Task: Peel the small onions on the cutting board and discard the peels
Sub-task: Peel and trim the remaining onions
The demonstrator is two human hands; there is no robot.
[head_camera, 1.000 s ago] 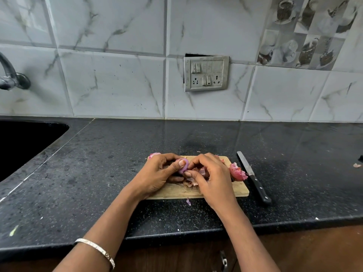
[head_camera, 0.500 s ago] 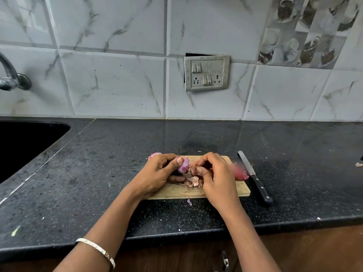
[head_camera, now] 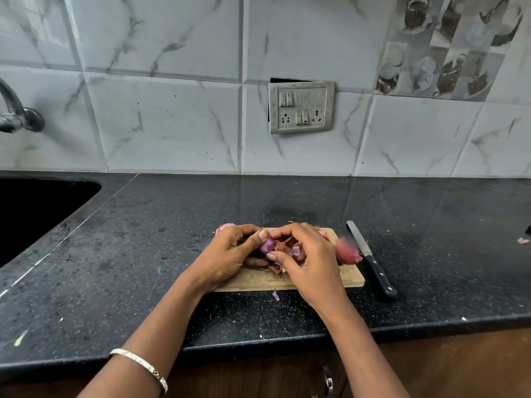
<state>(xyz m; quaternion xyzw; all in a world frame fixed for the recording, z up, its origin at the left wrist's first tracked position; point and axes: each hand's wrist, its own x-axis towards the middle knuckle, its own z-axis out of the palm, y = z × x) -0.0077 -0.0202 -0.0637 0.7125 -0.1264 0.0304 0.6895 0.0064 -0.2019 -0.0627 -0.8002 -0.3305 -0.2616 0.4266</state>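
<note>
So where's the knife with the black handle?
In the head view, the black-handled steel knife lies on the speckled black counter, just right of the wooden cutting board, blade pointing toward the tiled wall.

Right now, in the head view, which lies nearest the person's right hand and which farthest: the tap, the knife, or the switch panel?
1. knife: lying just to the right of the right hand.
2. switch panel: straight ahead, well behind and above the hand.
3. tap: at the far left edge of the view, farthest by a clear margin.
</note>
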